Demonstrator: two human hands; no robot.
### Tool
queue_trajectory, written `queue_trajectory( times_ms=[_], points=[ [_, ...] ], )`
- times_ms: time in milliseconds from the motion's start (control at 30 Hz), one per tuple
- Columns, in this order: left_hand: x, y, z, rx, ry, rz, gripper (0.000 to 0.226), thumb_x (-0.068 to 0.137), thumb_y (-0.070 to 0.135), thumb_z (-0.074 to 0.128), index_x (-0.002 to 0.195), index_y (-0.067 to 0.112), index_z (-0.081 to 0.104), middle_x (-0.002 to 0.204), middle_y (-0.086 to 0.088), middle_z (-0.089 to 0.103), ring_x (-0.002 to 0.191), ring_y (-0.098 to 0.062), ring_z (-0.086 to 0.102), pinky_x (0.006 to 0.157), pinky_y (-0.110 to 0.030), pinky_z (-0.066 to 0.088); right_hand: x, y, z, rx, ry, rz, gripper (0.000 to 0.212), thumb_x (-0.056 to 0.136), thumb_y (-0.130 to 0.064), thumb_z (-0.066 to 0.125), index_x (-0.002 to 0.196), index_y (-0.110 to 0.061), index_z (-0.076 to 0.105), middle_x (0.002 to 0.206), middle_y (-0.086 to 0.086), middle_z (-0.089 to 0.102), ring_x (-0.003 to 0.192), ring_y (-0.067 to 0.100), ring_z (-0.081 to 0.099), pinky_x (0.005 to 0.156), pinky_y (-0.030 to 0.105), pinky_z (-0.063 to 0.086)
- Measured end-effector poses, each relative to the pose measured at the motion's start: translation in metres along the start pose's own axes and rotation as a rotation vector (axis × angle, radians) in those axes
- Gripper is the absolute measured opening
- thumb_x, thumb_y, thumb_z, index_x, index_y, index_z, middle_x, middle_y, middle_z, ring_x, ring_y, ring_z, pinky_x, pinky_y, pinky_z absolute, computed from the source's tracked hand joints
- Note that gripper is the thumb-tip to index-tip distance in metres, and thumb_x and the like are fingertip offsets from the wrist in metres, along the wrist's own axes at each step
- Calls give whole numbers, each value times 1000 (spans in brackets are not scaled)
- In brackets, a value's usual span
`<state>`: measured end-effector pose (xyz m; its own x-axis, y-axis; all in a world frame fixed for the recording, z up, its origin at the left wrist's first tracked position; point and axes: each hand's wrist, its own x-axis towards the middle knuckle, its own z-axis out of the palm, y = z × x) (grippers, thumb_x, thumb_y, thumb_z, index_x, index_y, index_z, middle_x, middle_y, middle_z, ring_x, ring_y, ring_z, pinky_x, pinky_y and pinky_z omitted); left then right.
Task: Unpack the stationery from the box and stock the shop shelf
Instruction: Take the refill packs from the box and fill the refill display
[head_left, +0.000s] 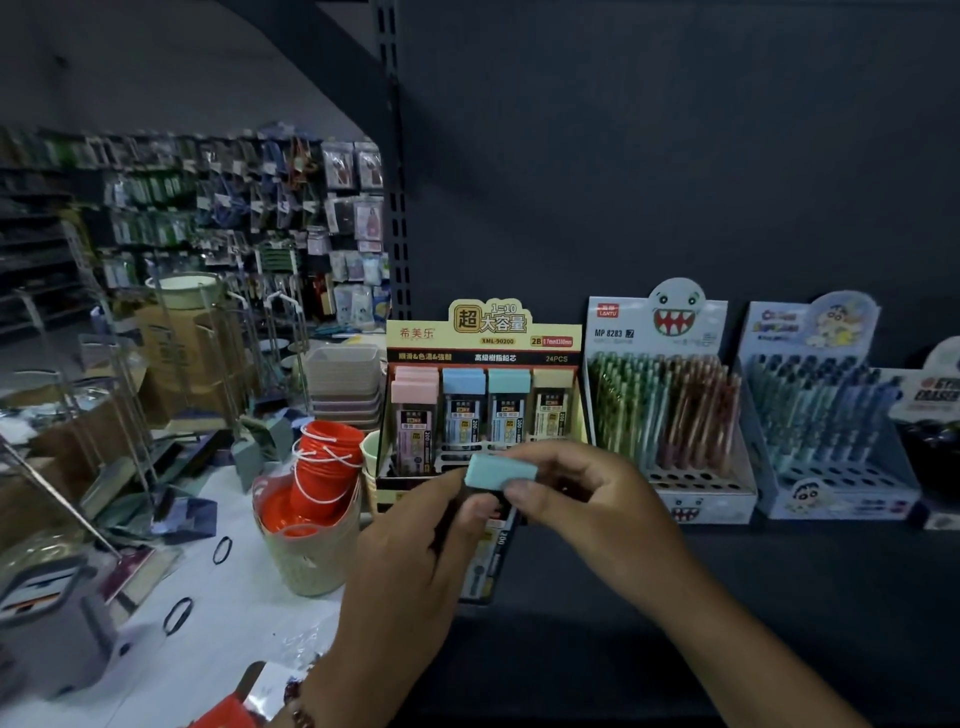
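Fingers (519, 491) pinching teal-capped lead case (501, 472), display box (483, 338) "24PCS", "2B"

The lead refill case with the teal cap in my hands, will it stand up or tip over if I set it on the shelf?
The lead refill case looks tall and narrow, so upright on the shelf it would probably tip easily. It looks like rigid, smooth plastic, likely light and slightly slippery. The yellow display box holds its mates upright in slots.

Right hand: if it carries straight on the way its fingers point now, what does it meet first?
The right hand points left, pinching the teal-capped lead case. Just beyond it are the fingers of the left hand, gripping the same case, so probably those first, though depth is hard to judge.
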<state>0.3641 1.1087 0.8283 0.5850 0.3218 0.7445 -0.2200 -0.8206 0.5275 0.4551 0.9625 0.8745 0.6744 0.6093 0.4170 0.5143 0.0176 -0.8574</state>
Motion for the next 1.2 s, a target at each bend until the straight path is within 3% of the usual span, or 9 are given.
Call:
queue_trajectory(
  times_ms=[100, 200, 300, 367, 467, 567, 733, 867, 1200],
  points=[
    [1, -1, 3, 101, -63, -4, 37, 98, 51, 40, 126, 35, 57, 99, 24, 59, 88, 5, 57, 68, -13, 47, 5, -5, -9, -45, 23, -12, 22, 88, -23, 71, 95, -43, 74, 90, -6, 72, 84, 11, 68, 77, 33, 59],
    [1, -1, 7, 218, -160, 21, 42, 95, 47, 41, 132, 30, 53, 118, 19, 54, 102, 5, 47, 83, -12, 41, 16, -9, -26, -71, 98, -22, 20, 89, -25, 69, 94, -44, 71, 86, -11, 72, 73, 4, 66, 66, 26, 55],
    [-2, -4, 10, 360, -286, 44, 50, 95, 49, 41, 143, 34, 40, 138, 12, 47, 122, -8, 46, 98, -22, 37, 32, -11, -41, -119, 187, -61, 21, 92, -22, 64, 101, -41, 68, 85, -12, 71, 73, 1, 66, 62, 17, 53],
    [-3, -3, 10, 452, -373, 28, 55, 96, 52, 42, 148, 37, 30, 151, 9, 37, 135, -14, 36, 105, -25, 24, 44, -11, -48, -144, 262, -88, 22, 93, -19, 63, 106, -36, 69, 86, -10, 71, 77, 1, 68, 64, 14, 53],
    [-3, -3, 11, 477, -463, 6, 60, 100, 54, 33, 153, 40, 11, 163, 8, 5, 149, -18, 5, 111, -29, -6, 59, -11, -51, -191, 344, -145, 25, 93, -18, 64, 113, -32, 68, 90, -14, 70, 79, -3, 67, 65, 15, 56],
    [-3, -6, 12, 516, -522, -10, 62, 100, 57, 27, 154, 40, 1, 164, 7, -10, 150, -19, -10, 114, -34, -14, 70, -6, -44, -333, 322, -195, 28, 94, -18, 64, 119, -30, 66, 87, -15, 67, 64, -10, 61, 51, 6, 44],
    [-3, -13, 18, 540, -589, -29, 63, 99, 60, 26, 154, 39, 2, 164, 4, -12, 149, -23, -16, 120, -43, -9, 86, 12, -26, -512, 217, -232, 29, 93, -20, 64, 122, -25, 68, 102, -15, 65, 83, -13, 58, 72, 3, 44],
    [-3, -13, 17, 529, -579, -20, 63, 99, 59, 26, 154, 37, 6, 164, 3, -8, 150, -23, -14, 118, -42, -9, 92, 19, -18, -580, 192, -237, 28, 93, -21, 65, 120, -24, 70, 106, -10, 67, 93, 4, 61, 85, 24, 51],
    [-4, -14, 17, 501, -566, -4, 62, 99, 58, 28, 154, 35, 10, 165, 0, -2, 150, -26, -10, 117, -41, -9, 103, 16, -20, -699, 63, -185, 32, 94, -23, 64, 126, -23, 66, 114, -4, 69, 94, 8, 60, 80, 21, 45]
  ],
)
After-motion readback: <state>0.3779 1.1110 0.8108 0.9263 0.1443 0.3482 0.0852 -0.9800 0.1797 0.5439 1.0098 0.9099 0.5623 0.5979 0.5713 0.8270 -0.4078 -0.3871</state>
